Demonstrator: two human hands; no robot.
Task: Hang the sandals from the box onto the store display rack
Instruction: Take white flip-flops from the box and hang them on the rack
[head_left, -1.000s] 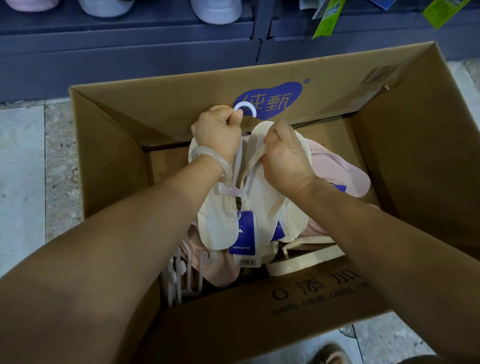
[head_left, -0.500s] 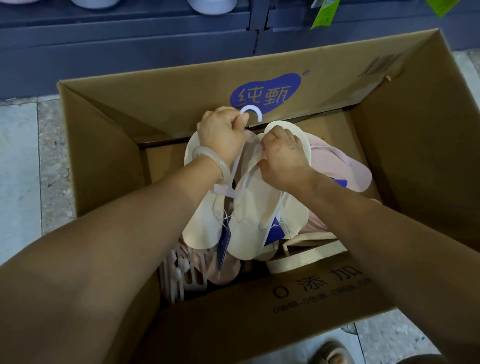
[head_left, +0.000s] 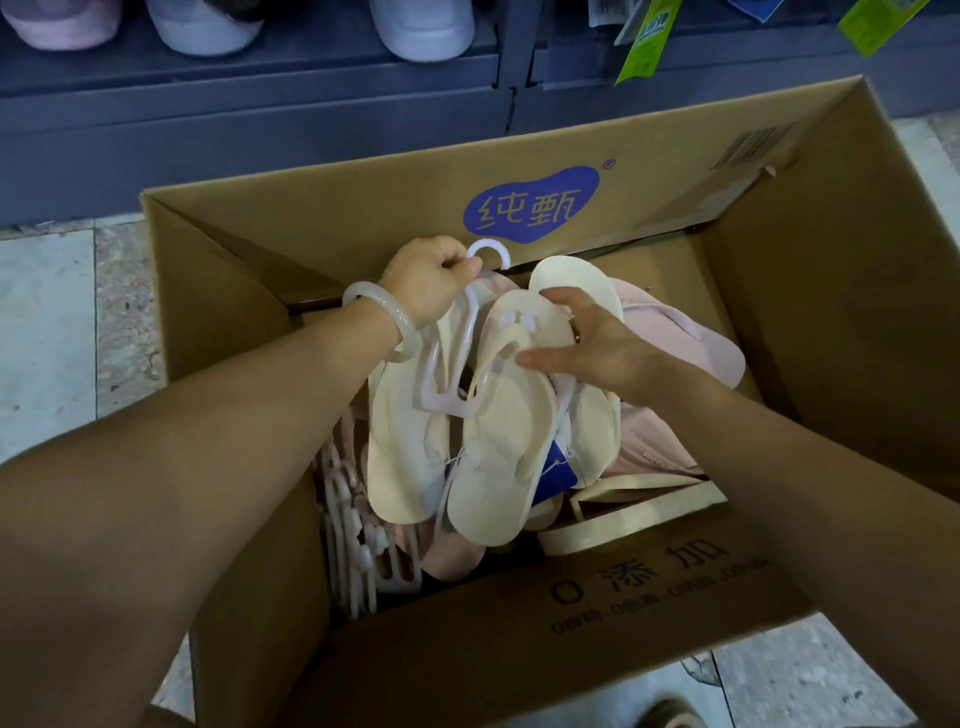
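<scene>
box (head_left: 857, 312) | our left hand (head_left: 428, 278) grips hanger (head_left: 467, 332) | our right hand (head_left: 597, 343) fingers hold cream sandal (head_left: 498, 431)

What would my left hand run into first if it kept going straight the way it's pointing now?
Most likely the box's far wall. The left hand, gripping the white hanger, points toward it, with only the hanger's hook ahead; depth is unclear from one view.
</scene>
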